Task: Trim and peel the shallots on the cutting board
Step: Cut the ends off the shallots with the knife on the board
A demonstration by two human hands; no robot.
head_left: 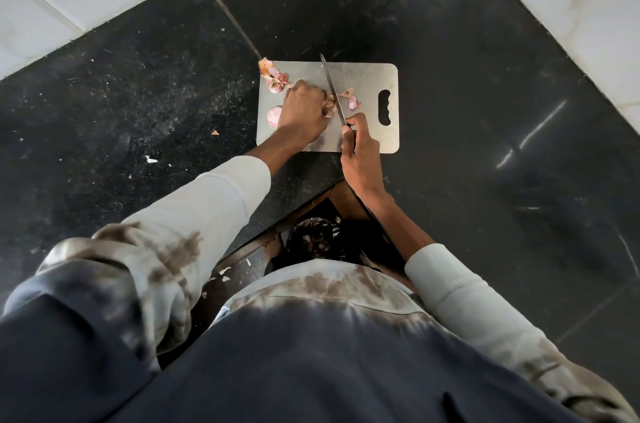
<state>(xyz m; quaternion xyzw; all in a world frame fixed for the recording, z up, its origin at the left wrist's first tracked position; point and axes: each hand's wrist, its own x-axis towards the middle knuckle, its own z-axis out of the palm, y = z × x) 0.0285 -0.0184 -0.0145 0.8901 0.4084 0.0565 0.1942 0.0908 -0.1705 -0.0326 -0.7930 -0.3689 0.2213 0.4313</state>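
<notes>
Trimming step in hand, judging by the pose. Left hand (304,111) is curled over a shallot (329,106) near the middle of the steel cutting board (367,80), pinning it down; only a brownish edge of the shallot shows past the fingers. Right hand (360,152) is wrapped round the handle of a knife (333,93), forefinger forward near the blade base. Blade runs away from the person, lying just right of the held shallot, at or on its end; actual contact too small to tell.

Peeled shallot (274,116) sits at the board's left edge, partly hidden by the left hand. Skin scraps (273,78) pile at the far-left corner, some spilling onto the black counter (138,93). Small trimmed piece (352,102) and a peel bit lie right of the blade, near the handle slot (383,107).

Next move likely calls for a short downward press through the shallot end, left fingertips kept tucked clear of the edge, then peeling off the outer skin.
</notes>
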